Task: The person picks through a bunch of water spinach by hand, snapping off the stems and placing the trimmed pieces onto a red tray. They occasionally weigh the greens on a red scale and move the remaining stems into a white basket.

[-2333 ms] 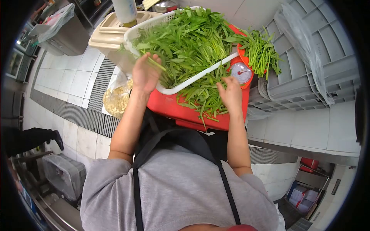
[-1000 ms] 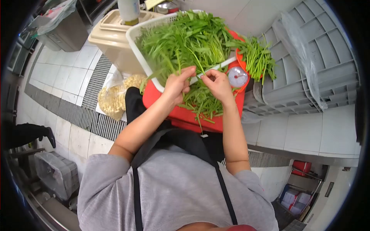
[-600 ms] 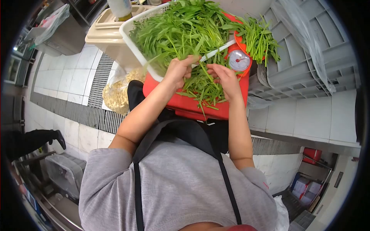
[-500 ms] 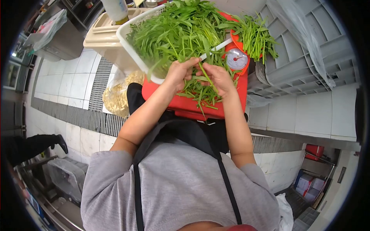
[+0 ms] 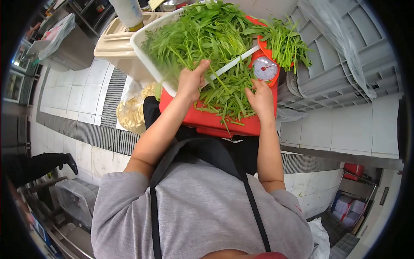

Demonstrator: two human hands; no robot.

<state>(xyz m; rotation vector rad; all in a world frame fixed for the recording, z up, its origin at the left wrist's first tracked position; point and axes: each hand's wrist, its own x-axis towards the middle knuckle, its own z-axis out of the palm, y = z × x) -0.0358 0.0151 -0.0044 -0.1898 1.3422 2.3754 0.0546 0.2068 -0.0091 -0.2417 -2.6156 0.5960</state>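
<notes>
Currently the left hand [image 5: 190,83] grips stems [image 5: 183,63] at the basket rim [image 5: 237,61]; the right hand [image 5: 261,101] (loosely spread) stands clear.

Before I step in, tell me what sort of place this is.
Most likely the prep area of a commercial kitchen. A white basket is heaped with leafy greens, an orange dial scale stands beside it, and a drain grating crosses the tiled floor.
</notes>
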